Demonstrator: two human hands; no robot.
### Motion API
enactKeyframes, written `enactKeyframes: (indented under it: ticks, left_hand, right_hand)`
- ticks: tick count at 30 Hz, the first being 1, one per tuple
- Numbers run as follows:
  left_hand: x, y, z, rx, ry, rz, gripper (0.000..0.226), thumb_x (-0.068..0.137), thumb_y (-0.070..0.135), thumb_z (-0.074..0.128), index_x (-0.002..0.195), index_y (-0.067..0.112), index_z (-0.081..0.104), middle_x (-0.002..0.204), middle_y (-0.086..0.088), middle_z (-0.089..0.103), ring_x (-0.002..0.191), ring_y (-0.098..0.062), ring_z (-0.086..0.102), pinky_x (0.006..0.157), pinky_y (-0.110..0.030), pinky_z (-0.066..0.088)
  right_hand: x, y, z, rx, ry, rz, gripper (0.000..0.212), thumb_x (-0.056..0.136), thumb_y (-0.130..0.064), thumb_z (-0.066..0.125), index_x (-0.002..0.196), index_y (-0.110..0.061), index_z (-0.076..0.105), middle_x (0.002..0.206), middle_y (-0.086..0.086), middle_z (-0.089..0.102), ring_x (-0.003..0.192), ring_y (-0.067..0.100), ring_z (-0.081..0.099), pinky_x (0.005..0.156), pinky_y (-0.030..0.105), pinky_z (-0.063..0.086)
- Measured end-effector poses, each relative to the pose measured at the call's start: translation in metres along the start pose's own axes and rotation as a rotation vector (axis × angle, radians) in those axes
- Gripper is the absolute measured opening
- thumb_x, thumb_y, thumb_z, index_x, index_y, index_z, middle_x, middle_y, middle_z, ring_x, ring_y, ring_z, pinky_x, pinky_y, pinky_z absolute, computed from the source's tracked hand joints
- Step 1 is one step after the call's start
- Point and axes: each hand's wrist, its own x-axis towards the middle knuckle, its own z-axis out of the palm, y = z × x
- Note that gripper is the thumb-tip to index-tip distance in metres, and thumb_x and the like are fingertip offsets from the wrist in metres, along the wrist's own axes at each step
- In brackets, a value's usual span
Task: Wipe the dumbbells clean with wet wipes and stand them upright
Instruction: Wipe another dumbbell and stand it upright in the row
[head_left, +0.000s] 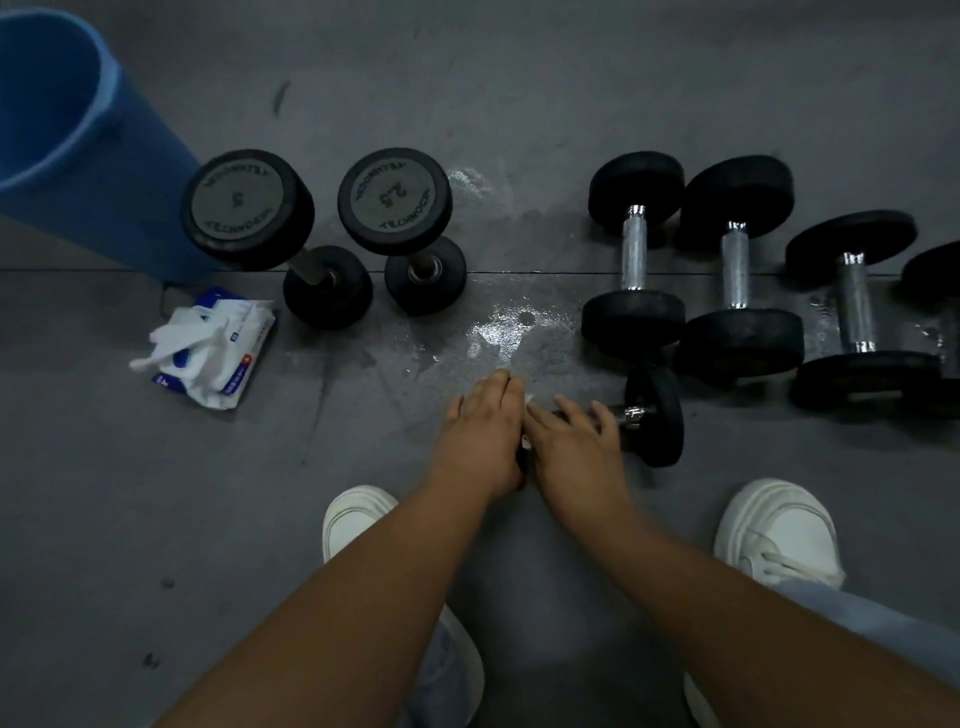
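The left hand's (480, 431) fingers (498, 389) lie close together on top of a white wipe (527, 400), and only little bits of the wipe peek out. I cannot tell if these fingers bend around it. The right hand's (571, 441) fingers are spread a bit apart and bend over the shiny handle of a small dumbbell (654, 415). This small dumbbell lies on its side on the grey floor (519, 104) in the middle of the frame, with one black end hidden under the hands. Just above the hands, the floor has a shiny wet patch (498, 332). Two standing dumbbells (247, 208) are upright in the upper left, side by side; one says 5 and the other says 2.5. More lying dumbbells (735, 270) rest in a row at the upper right, close to each other. A pack of wet wipes (213, 345) sits at the left with white wipes sticking out. A big blue bin (78, 130) stands in the top left corner. Two white shoes (779, 530) are at the bottom, one on each side of the arms.
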Motion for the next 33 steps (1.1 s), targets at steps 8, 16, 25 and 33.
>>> enactKeyframes:
  ticks: [8,16,25,33]
  left_hand:
    - [-0.002,0.001,0.002,0.019,0.016,-0.008,0.105,0.074,0.034,0.076,0.155,0.019,0.009,0.163,-0.001,0.007,0.151,-0.02,0.009,0.12,-0.044,0.012]
    - [-0.003,0.001,0.003,0.01,0.017,-0.01,0.102,0.075,0.03,0.073,0.155,0.018,0.01,0.163,-0.001,0.007,0.151,-0.02,0.008,0.12,-0.044,0.012]
    - [-0.002,0.001,0.0,-0.009,-0.005,-0.011,0.106,0.075,0.034,0.075,0.156,0.019,0.007,0.164,-0.001,0.004,0.151,-0.019,0.006,0.121,-0.044,0.011]
    - [0.0,-0.001,0.001,0.004,0.016,0.0,0.101,0.076,0.031,0.073,0.155,0.018,0.011,0.163,-0.002,0.007,0.151,-0.019,0.009,0.119,-0.042,0.012]
  right_hand:
    - [-0.018,-0.001,0.001,0.004,-0.037,-0.014,0.052,0.079,-0.023,0.066,0.13,-0.03,0.057,0.136,-0.011,0.056,0.13,0.024,0.048,0.103,0.048,0.024]
    - [-0.023,-0.006,0.003,-0.016,-0.039,0.006,0.054,0.088,-0.027,0.032,0.138,-0.024,0.052,0.142,-0.007,0.051,0.134,0.026,0.044,0.104,0.049,0.019]
    - [-0.015,0.002,-0.003,0.078,0.059,-0.052,0.037,0.074,-0.029,0.074,0.11,-0.034,0.069,0.117,-0.015,0.067,0.118,0.021,0.058,0.103,0.045,0.021]
    - [0.008,0.004,-0.007,0.254,0.125,0.026,0.008,0.081,-0.024,0.06,0.085,-0.027,0.067,0.08,-0.007,0.065,0.093,0.018,0.058,0.099,0.036,0.027]
